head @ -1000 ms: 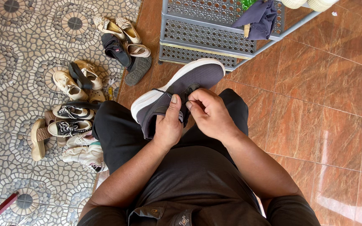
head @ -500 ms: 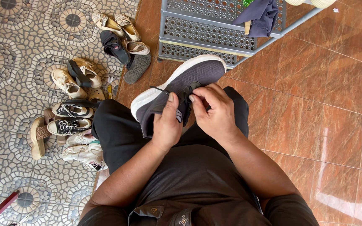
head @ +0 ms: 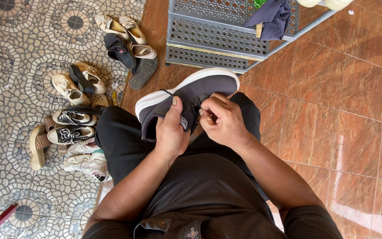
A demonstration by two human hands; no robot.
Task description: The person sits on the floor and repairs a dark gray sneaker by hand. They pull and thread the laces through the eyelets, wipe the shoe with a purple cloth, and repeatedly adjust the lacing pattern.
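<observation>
Reddish tile floor [head: 332, 110], grey perforated shoe rack [head: 226, 31] beyond the grip, loose shoes [head: 74, 121] off to its left. Left hand [head: 171, 130] clamps the grey sneaker [head: 200, 86] on the lap; right hand [head: 224, 121] pinches its laces just beside.

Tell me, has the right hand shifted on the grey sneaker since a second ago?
Yes, slightly. The right hand has slid toward the toe of the grey sneaker, away from the left hand, judged against the sneaker's laces. The sneaker itself sits about as before below the grey rack.
</observation>
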